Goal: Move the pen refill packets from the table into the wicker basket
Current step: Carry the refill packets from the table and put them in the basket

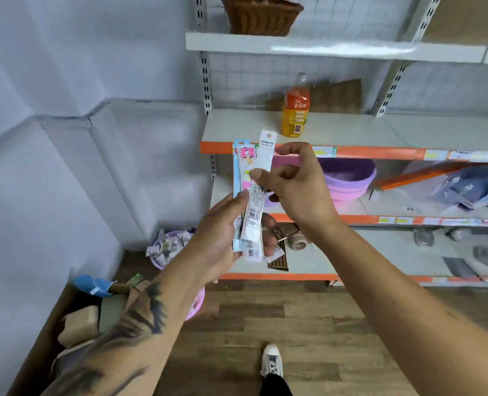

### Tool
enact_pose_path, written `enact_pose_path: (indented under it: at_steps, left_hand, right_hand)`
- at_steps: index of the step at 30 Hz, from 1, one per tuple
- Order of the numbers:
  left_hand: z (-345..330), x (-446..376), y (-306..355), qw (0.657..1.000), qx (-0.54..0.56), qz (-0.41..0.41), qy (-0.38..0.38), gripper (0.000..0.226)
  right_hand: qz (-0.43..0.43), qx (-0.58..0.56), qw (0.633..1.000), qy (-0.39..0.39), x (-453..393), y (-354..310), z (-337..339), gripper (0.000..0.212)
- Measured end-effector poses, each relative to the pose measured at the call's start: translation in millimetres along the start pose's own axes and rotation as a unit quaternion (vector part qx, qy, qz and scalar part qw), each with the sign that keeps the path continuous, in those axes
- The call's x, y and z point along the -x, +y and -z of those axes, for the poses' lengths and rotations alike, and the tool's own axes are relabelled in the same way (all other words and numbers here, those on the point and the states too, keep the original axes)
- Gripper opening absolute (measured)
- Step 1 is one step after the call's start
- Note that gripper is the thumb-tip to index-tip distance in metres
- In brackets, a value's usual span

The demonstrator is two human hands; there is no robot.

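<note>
My left hand [222, 232] grips the lower end of a bundle of long pen refill packets, held upright in front of the shelves. The front packet [258, 192] is white with a barcode label; behind it stands a pink and light-blue printed packet [244, 164]. My right hand [294, 187] pinches the white packet near its middle between thumb and fingers. The brown wicker basket [261, 17] stands on the top white shelf [322, 48], well above and behind both hands. The table is not clearly in view.
An orange-labelled bottle [295, 110] stands on the second shelf. Purple basins [348, 178] sit on the shelf below, chocolate bars [282, 247] lower down. A tub of wrapped sweets [165, 247] and an open cardboard box [74, 324] are at the left on the wood floor.
</note>
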State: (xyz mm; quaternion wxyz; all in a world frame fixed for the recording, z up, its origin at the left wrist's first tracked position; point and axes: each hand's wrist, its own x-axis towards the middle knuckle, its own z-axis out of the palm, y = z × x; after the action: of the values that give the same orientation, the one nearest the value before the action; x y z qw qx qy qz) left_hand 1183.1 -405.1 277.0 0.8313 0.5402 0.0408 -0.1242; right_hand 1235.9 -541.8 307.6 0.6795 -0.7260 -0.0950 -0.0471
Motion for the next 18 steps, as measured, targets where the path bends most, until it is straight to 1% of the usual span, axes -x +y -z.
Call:
enact_pose_path:
  at_steps: [1,4,5,7,9,11,14,16,18]
  left_hand:
    - [-8,-16,11,1.000,0.002,-0.012,0.002,0.031]
    - [-31,-62,40,0.999,0.015,-0.035,-0.005,0.031]
    - [-40,-82,50,0.999,0.018,-0.044,-0.013,0.032]
    - [-50,-107,63,0.998,0.023,-0.060,-0.020,0.031]
    - [-59,-138,75,0.996,0.025,-0.089,-0.014,0.029]
    - [-64,-164,85,0.993,0.015,-0.117,0.008,0.030]
    - [-65,-192,98,0.988,-0.013,-0.148,0.044,0.041]
    - [-63,-207,104,0.985,-0.016,-0.162,0.053,0.036]
    - [-61,-219,111,0.984,-0.009,-0.168,0.055,0.036]
  right_hand:
    - [0.019,-0.005,1.000,0.003,-20,-4,5,0.044]
    - [0.067,0.000,0.998,-0.009,-78,-16,22,0.024]
    - [0.080,0.009,0.997,-0.015,-100,-20,29,0.023]
    - [0.090,0.028,0.995,-0.025,-125,-27,36,0.026]
    - [0.101,0.051,0.993,-0.018,-154,-34,45,0.031]
    - [0.095,0.048,0.994,-0.023,-180,-40,51,0.036]
    - [0.069,0.030,0.996,-0.056,-213,-45,57,0.035]
    - [0.058,0.029,0.995,-0.069,-230,-46,61,0.032]
    - [0.054,0.050,0.995,-0.069,-243,-47,61,0.024]
